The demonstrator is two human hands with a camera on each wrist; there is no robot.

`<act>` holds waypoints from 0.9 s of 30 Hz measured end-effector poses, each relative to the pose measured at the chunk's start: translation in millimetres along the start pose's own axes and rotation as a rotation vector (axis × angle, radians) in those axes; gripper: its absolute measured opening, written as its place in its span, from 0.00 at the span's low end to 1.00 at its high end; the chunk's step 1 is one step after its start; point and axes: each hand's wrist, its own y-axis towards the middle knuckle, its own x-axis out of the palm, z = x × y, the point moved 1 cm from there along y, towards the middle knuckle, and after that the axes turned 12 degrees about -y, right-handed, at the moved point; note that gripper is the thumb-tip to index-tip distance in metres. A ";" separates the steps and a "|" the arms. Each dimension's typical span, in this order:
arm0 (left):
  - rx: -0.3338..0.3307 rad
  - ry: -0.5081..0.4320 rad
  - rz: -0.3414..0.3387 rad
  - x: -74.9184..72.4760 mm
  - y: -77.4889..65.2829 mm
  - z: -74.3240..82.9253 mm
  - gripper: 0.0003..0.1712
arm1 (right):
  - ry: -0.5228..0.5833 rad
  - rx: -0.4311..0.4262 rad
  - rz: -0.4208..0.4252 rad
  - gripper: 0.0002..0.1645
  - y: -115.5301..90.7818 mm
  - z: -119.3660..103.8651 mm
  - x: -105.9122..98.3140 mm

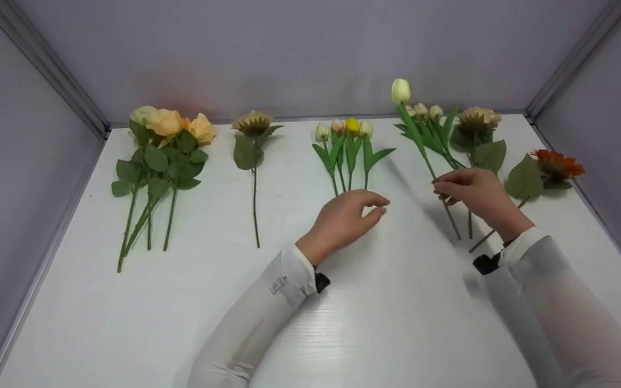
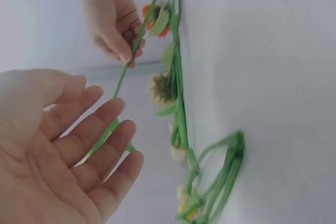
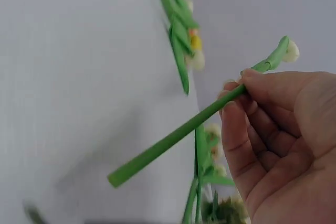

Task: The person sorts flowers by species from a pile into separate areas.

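Note:
A white tulip (image 1: 401, 91) on a green stem is pinched between the thumb and fingers of my right hand (image 1: 475, 194), raised over the table. In the right wrist view its cut stem end (image 3: 152, 156) points down toward the tabletop, with the bloom beyond the fingertips. My left hand (image 1: 345, 218) hovers over the lower stems of a tulip row (image 1: 343, 156), fingers loosely bent and nothing in them; the left wrist view shows its palm (image 2: 52, 156) facing up. That row has white, pink and yellow blooms. More pale tulips (image 1: 429, 121) lie behind the raised one.
Peach roses (image 1: 165, 124) lie at the far left, with a single beige sunflower (image 1: 254, 124) beside them. On the right are another beige sunflower (image 1: 477, 121) and an orange-red flower (image 1: 556, 164). Grey panels (image 1: 332, 59) wall the white table (image 1: 127, 323) at back and sides.

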 end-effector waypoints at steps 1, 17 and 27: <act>-0.033 -0.078 0.038 -8.0 -1.7 -3.1 0.16 | 0.056 -0.025 -0.005 0.32 2.2 -8.3 9.5; -0.104 -0.681 0.295 -60.8 -10.5 -24.9 0.16 | 0.522 -0.271 -0.142 0.23 8.0 -105.3 117.1; -0.100 -0.698 0.322 -62.1 -10.8 -25.7 0.13 | 0.549 -0.291 -0.193 0.19 9.5 -104.7 127.3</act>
